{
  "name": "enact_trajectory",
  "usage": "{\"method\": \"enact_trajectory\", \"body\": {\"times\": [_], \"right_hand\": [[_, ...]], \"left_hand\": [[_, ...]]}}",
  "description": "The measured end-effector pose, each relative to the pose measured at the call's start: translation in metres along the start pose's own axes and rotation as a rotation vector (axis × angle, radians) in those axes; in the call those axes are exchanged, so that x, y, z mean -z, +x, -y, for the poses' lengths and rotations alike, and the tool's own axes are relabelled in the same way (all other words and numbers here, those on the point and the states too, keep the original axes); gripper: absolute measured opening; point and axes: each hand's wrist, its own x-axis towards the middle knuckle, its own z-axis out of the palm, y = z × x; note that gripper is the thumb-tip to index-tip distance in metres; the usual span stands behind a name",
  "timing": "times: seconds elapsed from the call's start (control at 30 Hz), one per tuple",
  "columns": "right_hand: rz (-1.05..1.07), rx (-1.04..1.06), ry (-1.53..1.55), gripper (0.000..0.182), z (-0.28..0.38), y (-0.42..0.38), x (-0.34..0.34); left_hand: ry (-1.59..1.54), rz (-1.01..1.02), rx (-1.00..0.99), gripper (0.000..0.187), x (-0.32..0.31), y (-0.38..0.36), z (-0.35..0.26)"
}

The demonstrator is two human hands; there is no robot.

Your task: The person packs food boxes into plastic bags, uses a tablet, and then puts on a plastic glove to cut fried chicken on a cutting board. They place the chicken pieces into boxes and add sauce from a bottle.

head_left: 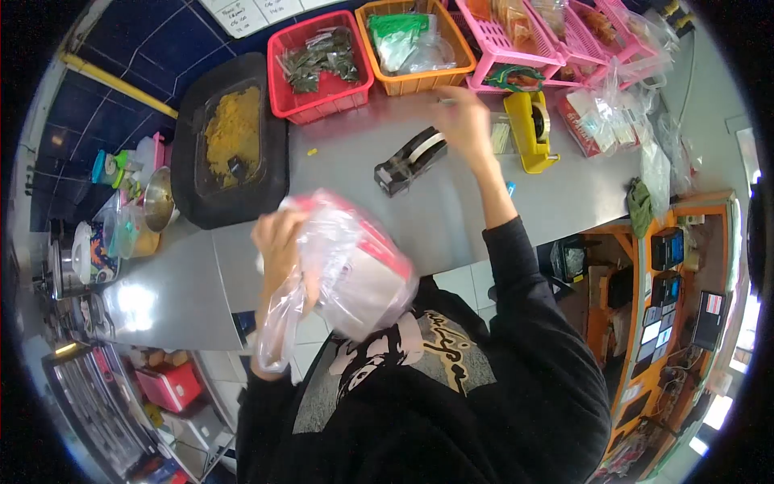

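My left hand (pixel 278 242) is closed on a clear plastic bag (pixel 326 234), and the bag's handle loop hangs down over my wrist. Inside the bag is a red-and-white box (pixel 367 282), tilted and blurred, in front of my shirt at the counter's edge. My right hand (pixel 468 125) reaches over the counter, right by the black tape dispenser (pixel 411 161). Motion smears its fingers, so I cannot tell whether they hold anything. A yellow tape dispenser (pixel 528 133) stands just right of that hand.
Along the back stand a red basket (pixel 318 113) with dark green packets, an orange basket (pixel 427 82) with plastic bags, and pink baskets (pixel 516 56). A black tray (pixel 187 153) of yellow crumbs sits left on the steel counter (pixel 339 165). A red-and-white carton (pixel 592 121) lies right.
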Motion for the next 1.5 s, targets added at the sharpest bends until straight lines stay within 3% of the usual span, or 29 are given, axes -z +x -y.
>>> {"method": "enact_trajectory", "body": {"times": [0.03,0.07,0.1,0.13,0.2,0.23,0.27,0.33,0.43,0.47,0.5,0.53,0.57,0.63,0.67,0.73,0.77,0.8,0.87,0.93,1.0,1.03,1.07,1.13,1.23,1.3,1.33,1.4,1.5], "right_hand": [[-0.25,-0.126,-0.167,0.02,-0.031,-0.001,0.006],[-0.226,-0.273,-0.225,0.017,-0.06,-0.005,0.02],[-0.071,-0.486,-0.512,0.017,-0.088,-0.01,0.031],[0.001,-0.518,-0.505,0.018,-0.117,-0.019,0.036],[0.124,-0.661,-0.574,0.019,-0.129,-0.022,0.034],[0.118,-0.661,-0.582,0.019,-0.133,-0.022,0.033],[0.215,-0.678,-0.617,0.02,-0.136,-0.022,0.03],[0.452,-0.692,-0.664,0.021,-0.155,-0.018,0.025],[-0.045,-0.459,-0.65,0.022,-0.184,-0.048,0.01],[-0.037,-0.591,-0.636,0.018,-0.176,-0.042,0.013],[-0.012,-0.671,-0.599,0.022,-0.169,-0.04,0.017],[0.01,-0.771,-0.587,0.025,-0.154,-0.035,0.023],[-0.109,-0.805,-0.526,0.027,-0.147,-0.036,0.023],[-0.208,-0.778,-0.454,0.022,-0.129,-0.039,0.033],[-0.229,-0.778,-0.453,0.022,-0.124,-0.042,0.036],[-0.567,-0.401,-0.236,0.014,-0.121,-0.05,0.044],[-0.705,-0.211,-0.239,0.008,-0.117,-0.053,0.047],[-0.711,-0.204,-0.236,0.008,-0.105,-0.057,0.05],[-0.616,-0.312,0.011,0.008,-0.063,-0.07,0.05],[-0.311,-0.396,0.373,0.005,-0.009,-0.096,0.033],[-0.037,-0.429,1.024,0.003,0.053,-0.123,0.007],[0.198,-0.375,0.994,0.005,0.075,-0.135,-0.006],[0.3,-0.307,1.089,0.008,0.092,-0.148,-0.029],[0.534,-0.309,0.956,0.007,0.128,-0.159,-0.039],[0.603,-0.127,0.853,0.006,0.138,-0.158,-0.039],[0.616,-0.143,0.894,0.007,0.131,-0.157,-0.044],[0.623,-0.158,0.94,0.008,0.128,-0.157,-0.046],[0.633,-0.134,0.902,0.008,0.125,-0.154,-0.05],[0.649,-0.112,0.822,0.007,0.129,-0.149,-0.044]], "left_hand": [[-0.068,-0.047,0.161,0.034,-0.01,-0.018,0.001],[0.067,-0.107,0.178,0.033,-0.026,-0.038,0.009],[0.2,-0.167,0.196,0.033,-0.046,-0.056,0.02],[0.191,-0.167,0.192,0.033,-0.066,-0.068,0.026],[0.397,-0.095,0.413,0.034,-0.097,-0.076,0.022],[0.294,-0.051,0.534,0.035,-0.106,-0.07,0.021],[0.285,-0.051,0.526,0.035,-0.106,-0.068,0.019],[0.449,-0.031,0.56,0.047,-0.105,-0.061,0.019],[0.541,0.061,0.365,0.037,-0.11,-0.071,0.039],[0.45,0.014,0.246,0.036,-0.117,-0.082,0.062],[0.303,0.161,0.279,0.038,-0.113,-0.085,0.077],[0.114,0.138,0.273,0.036,-0.109,-0.092,0.082],[-0.061,0.122,0.286,0.034,-0.101,-0.09,0.084],[-0.15,0.32,0.131,0.026,-0.048,-0.055,0.029],[-0.149,0.316,0.111,0.026,-0.044,-0.055,0.024],[-0.111,0.251,0.366,0.019,-0.037,-0.063,0.027],[-0.266,0.252,0.159,0.019,-0.04,-0.073,0.055],[-0.264,0.245,0.154,0.019,-0.043,-0.072,0.053],[-0.476,0.036,0.063,0.02,-0.044,-0.07,0.04],[-0.39,0.024,0.077,0.019,-0.039,-0.063,0.023],[-0.291,0.005,0.123,0.019,-0.031,-0.059,0.014],[-0.165,-0.02,0.022,0.021,-0.03,-0.055,0.011],[-0.047,-0.04,-0.086,0.022,-0.03,-0.055,0.01],[0.07,-0.011,-0.139,0.026,-0.036,-0.067,0.031],[0.182,-0.19,-0.239,0.027,-0.042,-0.07,0.031],[-0.002,-0.221,-0.034,0.026,-0.045,-0.072,0.024],[-0.002,-0.222,-0.026,0.026,-0.045,-0.073,0.024],[-0.161,-0.001,0.181,0.029,-0.041,-0.068,0.023],[-0.345,0.084,0.319,0.031,-0.023,-0.059,0.008]]}}
